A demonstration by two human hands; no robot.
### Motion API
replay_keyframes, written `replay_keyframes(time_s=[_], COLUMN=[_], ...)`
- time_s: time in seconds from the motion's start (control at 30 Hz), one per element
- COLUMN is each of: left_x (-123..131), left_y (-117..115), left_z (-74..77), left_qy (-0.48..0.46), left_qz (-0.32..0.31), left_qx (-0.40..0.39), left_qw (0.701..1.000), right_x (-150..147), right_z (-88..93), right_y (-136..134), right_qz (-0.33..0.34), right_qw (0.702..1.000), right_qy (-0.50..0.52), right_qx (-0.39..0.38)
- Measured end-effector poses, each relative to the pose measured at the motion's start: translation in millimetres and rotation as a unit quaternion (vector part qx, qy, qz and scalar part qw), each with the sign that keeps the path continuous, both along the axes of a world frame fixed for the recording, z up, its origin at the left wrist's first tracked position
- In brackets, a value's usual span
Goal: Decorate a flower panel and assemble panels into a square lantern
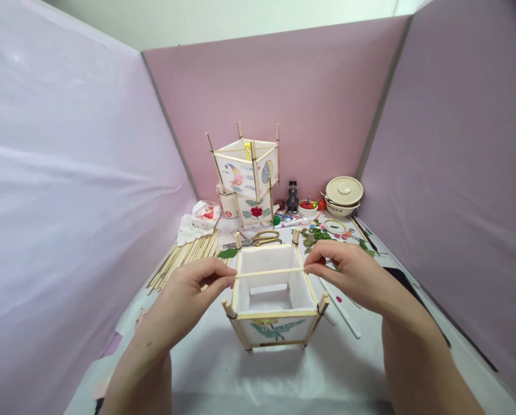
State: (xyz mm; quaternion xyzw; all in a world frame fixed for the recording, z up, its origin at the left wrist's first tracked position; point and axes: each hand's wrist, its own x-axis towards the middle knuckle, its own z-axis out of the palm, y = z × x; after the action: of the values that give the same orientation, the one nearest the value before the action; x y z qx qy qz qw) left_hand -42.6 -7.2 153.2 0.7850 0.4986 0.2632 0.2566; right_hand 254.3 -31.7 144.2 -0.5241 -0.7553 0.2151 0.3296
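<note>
A square lantern frame of wooden sticks with white paper sides stands on the table before me, its top open. Its front panel carries a painted blue-green and yellow picture. Across the opening, from one side rim to the other, runs a thin wooden stick. My left hand pinches the stick's left end at the left rim. At the right rim, my right hand pinches the other end between thumb and fingers. Dark ties bind the corner posts.
Behind stand stacked painted lanterns. Scissors lie between them and the frame. Loose sticks are piled at left, beside crumpled paper. Green leaves, a lidded bowl and a dark bottle are at right rear. A white pen-like tool lies right.
</note>
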Motion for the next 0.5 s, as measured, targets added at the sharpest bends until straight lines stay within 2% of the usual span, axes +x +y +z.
replay_keyframes(time_s=[0.5], left_x=[2.5], left_y=[-3.8], left_z=[6.9], left_qy=[0.015], left_qz=[0.024], left_qx=[0.021], left_qw=[0.999], right_x=[1.2], right_z=[1.2], right_y=[-0.1], right_qz=[0.001], right_qw=[1.0], right_qy=[-0.001], right_qx=[-0.004])
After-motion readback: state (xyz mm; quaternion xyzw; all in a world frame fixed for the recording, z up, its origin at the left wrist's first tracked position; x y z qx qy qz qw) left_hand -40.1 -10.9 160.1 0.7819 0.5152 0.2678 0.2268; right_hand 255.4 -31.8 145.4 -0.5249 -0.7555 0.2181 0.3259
